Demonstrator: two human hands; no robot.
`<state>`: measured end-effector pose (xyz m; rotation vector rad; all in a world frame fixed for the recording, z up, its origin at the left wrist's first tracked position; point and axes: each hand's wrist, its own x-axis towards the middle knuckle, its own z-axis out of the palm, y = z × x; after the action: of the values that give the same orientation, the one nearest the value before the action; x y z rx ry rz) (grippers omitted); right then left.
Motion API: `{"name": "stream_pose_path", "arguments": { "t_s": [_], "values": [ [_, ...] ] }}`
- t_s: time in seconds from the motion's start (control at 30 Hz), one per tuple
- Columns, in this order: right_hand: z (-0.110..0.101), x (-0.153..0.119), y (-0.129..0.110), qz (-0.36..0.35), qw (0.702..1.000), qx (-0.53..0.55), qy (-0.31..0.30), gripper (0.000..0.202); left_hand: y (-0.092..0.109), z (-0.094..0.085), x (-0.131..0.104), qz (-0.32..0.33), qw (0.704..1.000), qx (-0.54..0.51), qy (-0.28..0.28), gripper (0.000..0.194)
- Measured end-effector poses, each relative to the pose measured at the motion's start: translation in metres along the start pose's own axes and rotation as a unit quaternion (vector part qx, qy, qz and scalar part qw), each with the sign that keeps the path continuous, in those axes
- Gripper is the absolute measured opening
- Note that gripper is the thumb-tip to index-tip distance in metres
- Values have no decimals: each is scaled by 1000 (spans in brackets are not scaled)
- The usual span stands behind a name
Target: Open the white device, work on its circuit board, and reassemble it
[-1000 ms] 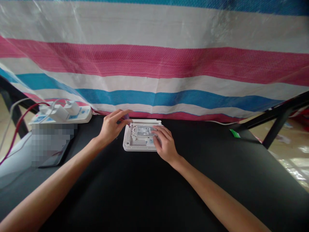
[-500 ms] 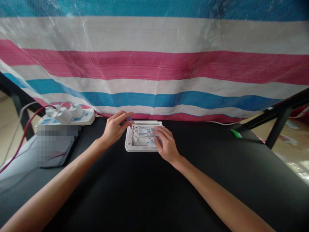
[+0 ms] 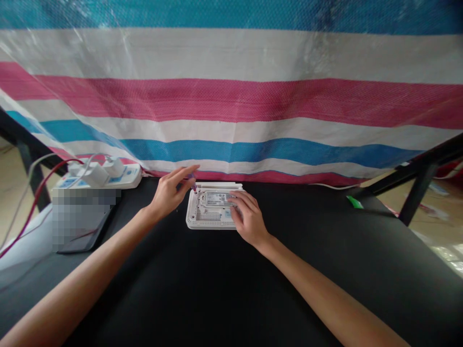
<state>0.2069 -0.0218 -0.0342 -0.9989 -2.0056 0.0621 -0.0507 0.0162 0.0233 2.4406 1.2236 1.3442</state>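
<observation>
A white router-like device [image 3: 211, 222] with a perforated face and a printed label lies on the black table. My left hand [image 3: 171, 189] is at its upper left corner, thumb and fingers closed on a small purple tool [image 3: 192, 179] whose tip meets that corner. Most of the tool is hidden by the fingers. Across the right side of the device rests my right hand [image 3: 249, 216], fingers spread over the label and edge, gripping nothing.
A white power strip [image 3: 132, 176] with plugs and cables sits at the back left, beside a dark flat object [image 3: 88, 229], partly pixelated. A green scrap [image 3: 355, 202] lies at the right. A striped sheet [image 3: 231, 101] hangs behind the table [image 3: 224, 289].
My left fingers have shifted slightly on the purple tool, and less of it shows between them. My right hand remains on the device. The view has moved a little.
</observation>
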Motion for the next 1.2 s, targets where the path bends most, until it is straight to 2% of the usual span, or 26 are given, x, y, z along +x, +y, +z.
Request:
{"name": "stream_pose_path", "arguments": {
  "t_s": [0.1, 0.2, 0.37, 0.57, 0.73, 0.8, 0.93, 1.03, 1.2],
  "values": [
    [0, 0, 0, 3, 1000, 1, -2, 22, 0, 0, 1, -9, 1000, -1, -5, 39],
    [0, -1, 0, 7, 1000, 4, -3, 22, 1, 0, 2, -14, 1000, -3, 2, 35],
    [1, 0, 1, 6, 1000, 4, -3, 22, 2, -1, 3, -36, 997, -36, -61, 37],
    [1, 0, 0, 5, 1000, 3, 0, 22, 4, 1, 2, -57, 998, 24, -6, 30],
    [0, 0, 0, 4, 1000, 5, -1, 22, 5, 1, 1, -85, 996, -8, -39, 34],
    [0, 0, 0, 2, 1000, 3, 1, 22, 5, 3, 1, -100, 994, -14, -35, 34],
    [1, 0, 1, 0, 1000, 3, 2, 22, 4, 4, 1, -125, 991, -48, 2, 31],
    [2, -2, 3, -2, 1000, 5, -4, 22, 5, -2, 5, -142, 982, -105, 60, 33],
    [1, -2, 3, 1, 1000, 6, -1, 22, 11, -28, 21, -189, 936, -243, 170, 36]
  ]
}}
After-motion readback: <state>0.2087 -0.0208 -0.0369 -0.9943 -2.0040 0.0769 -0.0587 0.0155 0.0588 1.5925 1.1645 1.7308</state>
